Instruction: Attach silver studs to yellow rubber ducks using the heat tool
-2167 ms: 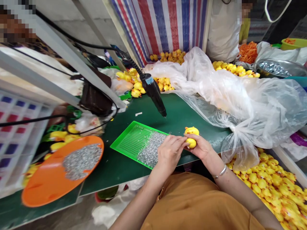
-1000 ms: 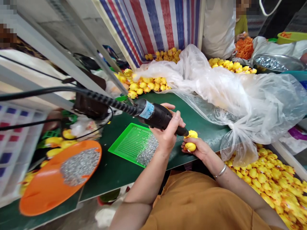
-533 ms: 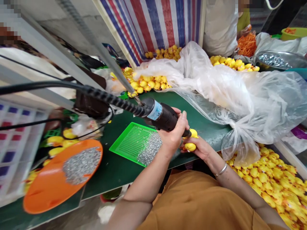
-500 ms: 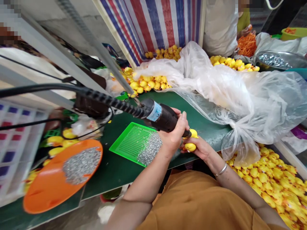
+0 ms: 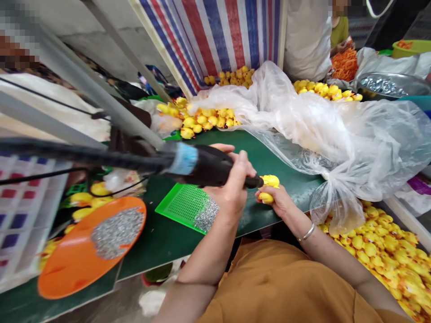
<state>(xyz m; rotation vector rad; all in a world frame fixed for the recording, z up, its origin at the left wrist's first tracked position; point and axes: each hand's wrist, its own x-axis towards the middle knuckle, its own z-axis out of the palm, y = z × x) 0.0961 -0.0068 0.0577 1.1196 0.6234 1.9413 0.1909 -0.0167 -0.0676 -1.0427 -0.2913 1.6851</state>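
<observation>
My left hand [image 5: 232, 184] is wrapped round a black electric screwdriver [image 5: 212, 166] with a blue label, held nearly level with its nose to the right. In my right hand [image 5: 281, 202], which wears a silver bangle at the wrist, is a yellow toy duck [image 5: 270, 181]. The screwdriver's nose is at the duck's left side; whether they touch I cannot tell. Below my left hand lies a green perforated tray [image 5: 178, 202] with small silver screws [image 5: 207, 215] heaped at its right end.
An orange dish [image 5: 67, 269] of screws lies left on the green table [image 5: 144, 251]. Yellow ducks [image 5: 380, 242] fill the lower right; others [image 5: 202, 119] are piled behind. Clear plastic sheeting [image 5: 303, 121] covers the right back. Metal bars [image 5: 124, 112] stand left. Another person [image 5: 340, 33] sits far back.
My left hand has drawn the screwdriver left, and it lies more level. Its nose has moved back from over the duck to the duck's left side. My right hand has shifted slightly.
</observation>
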